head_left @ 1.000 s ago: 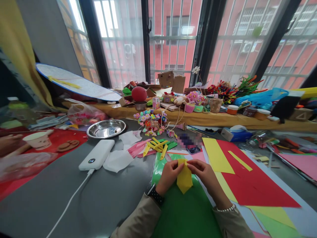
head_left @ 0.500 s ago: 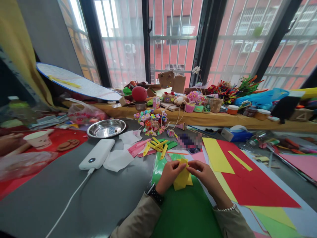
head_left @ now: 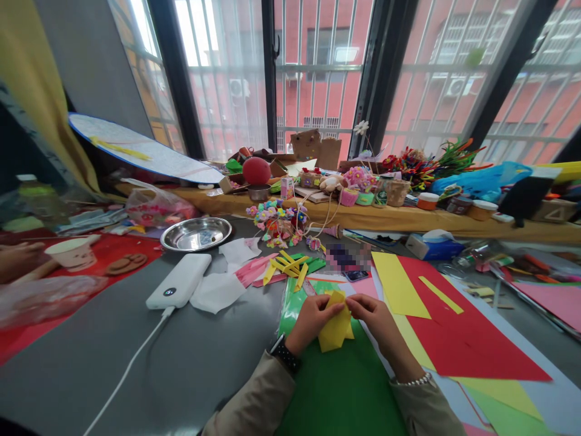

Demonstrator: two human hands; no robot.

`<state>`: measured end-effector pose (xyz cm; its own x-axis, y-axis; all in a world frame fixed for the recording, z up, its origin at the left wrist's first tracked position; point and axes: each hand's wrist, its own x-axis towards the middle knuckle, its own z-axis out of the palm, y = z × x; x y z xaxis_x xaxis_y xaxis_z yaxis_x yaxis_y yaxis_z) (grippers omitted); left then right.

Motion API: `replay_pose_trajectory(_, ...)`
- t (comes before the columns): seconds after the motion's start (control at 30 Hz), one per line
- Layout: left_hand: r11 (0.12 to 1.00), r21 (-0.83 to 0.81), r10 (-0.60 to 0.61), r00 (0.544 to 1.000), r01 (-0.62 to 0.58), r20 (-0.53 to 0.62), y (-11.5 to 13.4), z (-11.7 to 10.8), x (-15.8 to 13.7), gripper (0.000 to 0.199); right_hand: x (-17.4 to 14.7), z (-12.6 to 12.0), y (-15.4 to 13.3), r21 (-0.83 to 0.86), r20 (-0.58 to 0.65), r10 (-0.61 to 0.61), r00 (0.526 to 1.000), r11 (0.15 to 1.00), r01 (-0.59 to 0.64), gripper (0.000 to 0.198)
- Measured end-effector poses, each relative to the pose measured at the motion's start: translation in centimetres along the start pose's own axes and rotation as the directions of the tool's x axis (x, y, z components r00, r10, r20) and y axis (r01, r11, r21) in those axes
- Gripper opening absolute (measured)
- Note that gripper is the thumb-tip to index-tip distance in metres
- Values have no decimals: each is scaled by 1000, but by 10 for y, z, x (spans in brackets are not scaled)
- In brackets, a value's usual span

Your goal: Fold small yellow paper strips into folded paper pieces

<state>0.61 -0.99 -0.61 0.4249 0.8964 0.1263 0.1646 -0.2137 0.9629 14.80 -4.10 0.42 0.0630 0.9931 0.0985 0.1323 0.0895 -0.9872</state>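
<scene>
A piece of folded yellow paper (head_left: pixel 334 330) is held up above a dark green sheet (head_left: pixel 338 393). My left hand (head_left: pixel 313 318) pinches its left side, thumb laid across the front. At the paper's upper right edge, my right hand (head_left: pixel 367 310) is closed with thumb and fingertips together on it. Several folded yellow paper strips (head_left: pixel 288 266) lie in a pile just beyond my hands, beside some green folded strips (head_left: pixel 316 265). To the right, a yellow sheet (head_left: pixel 399 284) and a narrow yellow strip (head_left: pixel 440 295) rest on a large red sheet (head_left: pixel 472 339).
A white power bank (head_left: pixel 179 281) with a cable lies left, near white tissues (head_left: pixel 218 293) and a steel plate (head_left: pixel 196 235). Craft flowers (head_left: pixel 278 221) stand at the back. Another person's hand (head_left: pixel 20 260) is at the far left, by a paper cup (head_left: pixel 72 253).
The yellow paper and both hands have barely shifted; the right fingertips sit slightly further right along the paper's upper edge. The whole view has moved very slightly.
</scene>
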Motion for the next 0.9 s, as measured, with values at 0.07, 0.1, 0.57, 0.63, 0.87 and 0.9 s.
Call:
replay_pose_trajectory(0.07,1000,-2,-16,1000,16,-1,-1,0,0,36,0,0,1,7,0,3,1000,1000,-3,26)
replay_pose_trajectory(0.1,1000,-3,-23,1000,23,0,-1,0,0,36,0,1,1,9,1,6,1000,1000,-6,27)
replay_pose_trajectory(0.57,999,31,14,1000,-14,-7,0,0,-1,35,0,0,6,-78,-40,-64,997,995,61,29)
replay_pose_trajectory(0.63,1000,23,7,1000,-7,-5,1,0,-1,35,0,-1,8,-78,-50,-68,996,995,64,27)
replay_pose_trajectory(0.87,1000,8,24,1000,-24,18,1,1,-1,32,0,0,5,-39,-19,-56,998,998,56,22)
replay_pose_trajectory(0.9,1000,11,26,999,-26,22,0,1,-1,32,0,0,4,-32,-12,-53,999,998,53,22)
